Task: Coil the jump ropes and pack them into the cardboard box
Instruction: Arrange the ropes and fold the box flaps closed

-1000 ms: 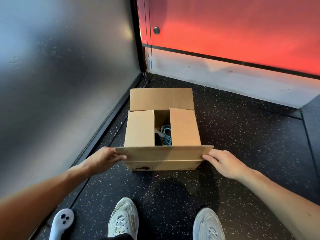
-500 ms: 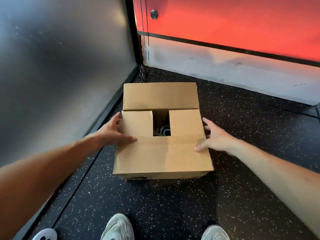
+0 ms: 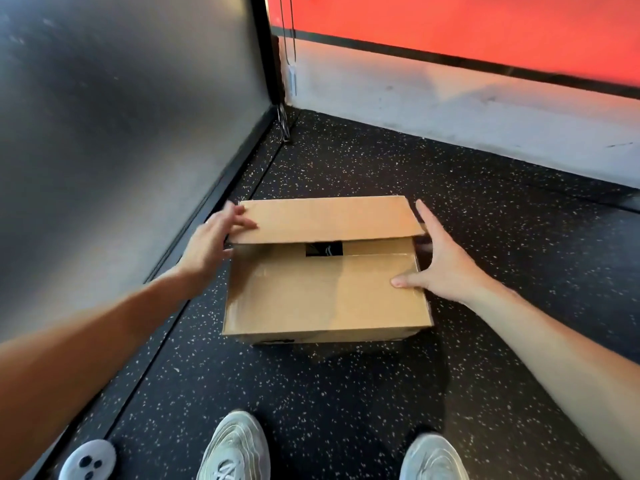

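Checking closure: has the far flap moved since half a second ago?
Yes: the far flap has folded down toward the near flap, away from the wall behind.

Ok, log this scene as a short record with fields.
box: cardboard box on the speckled floor, near flap folded flat
far flap: partly lowered, not yet flat
gap: dark slit between the flaps, contents unclear
left hand: fingers on the far flap's left edge, blurred
right hand: thumb on the near flap, fingers straight beside the box
foreground: two shoes
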A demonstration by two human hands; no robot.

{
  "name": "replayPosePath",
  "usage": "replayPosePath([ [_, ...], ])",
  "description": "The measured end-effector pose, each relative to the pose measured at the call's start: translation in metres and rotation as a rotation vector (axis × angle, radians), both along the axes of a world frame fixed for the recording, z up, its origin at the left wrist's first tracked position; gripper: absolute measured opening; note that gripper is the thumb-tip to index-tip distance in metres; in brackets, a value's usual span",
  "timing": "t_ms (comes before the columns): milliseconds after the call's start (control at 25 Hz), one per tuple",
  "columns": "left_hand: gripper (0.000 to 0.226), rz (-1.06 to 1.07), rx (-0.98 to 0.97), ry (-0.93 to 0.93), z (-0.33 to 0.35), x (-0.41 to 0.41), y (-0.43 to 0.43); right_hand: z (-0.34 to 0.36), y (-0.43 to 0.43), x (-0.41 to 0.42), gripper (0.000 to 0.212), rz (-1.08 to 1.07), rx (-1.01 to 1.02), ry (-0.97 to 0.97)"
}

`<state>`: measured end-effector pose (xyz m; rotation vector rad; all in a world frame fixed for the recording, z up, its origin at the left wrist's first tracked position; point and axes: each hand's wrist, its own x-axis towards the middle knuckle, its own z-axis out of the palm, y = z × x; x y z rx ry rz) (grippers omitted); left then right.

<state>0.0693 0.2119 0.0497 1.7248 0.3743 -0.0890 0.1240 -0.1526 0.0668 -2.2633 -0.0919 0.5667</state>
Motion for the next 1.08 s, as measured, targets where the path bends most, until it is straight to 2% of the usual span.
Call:
replayPosePath([
  [80,0.029,-0.113,0.441,-0.059,-0.015,-0.017,-0.005,0.001,0.004,-0.015,0.100,0.098,-0.162,-0.129],
  [160,0.030,-0.216,0.927,-0.210,-0.025,-0.031,-0.021,-0.006,0.021,-0.028,0.064,0.294,-0.386,-0.238],
  [200,0.037,-0.269,1.050,-0.242,-0.026,-0.035,-0.034,-0.012,0.034,-0.034,0.056,0.381,-0.453,-0.280],
  [320,0.056,-0.431,1.085,-0.154,-0.028,-0.040,-0.075,-0.033,0.079,-0.049,0.056,0.507,-0.489,-0.349],
  [440,0.067,-0.478,1.160,-0.112,-0.035,-0.045,-0.084,-0.045,0.092,-0.053,0.059,0.522,-0.494,-0.399],
  [760,0.076,-0.340,1.197,0.070,-0.031,-0.063,-0.044,-0.049,0.031,-0.053,0.068,0.261,-0.628,-0.375],
  [840,0.079,-0.325,1.162,0.093,-0.032,-0.062,-0.044,-0.048,0.031,-0.053,0.069,0.235,-0.625,-0.337],
  [960,0.083,-0.384,1.131,0.143,-0.028,-0.062,-0.044,-0.040,0.039,-0.043,0.071,0.326,-0.615,-0.151],
  [1080,0.087,-0.488,1.141,0.308,0.002,-0.048,-0.041,0.000,0.035,-0.030,0.079,0.389,-0.626,-0.039],
])
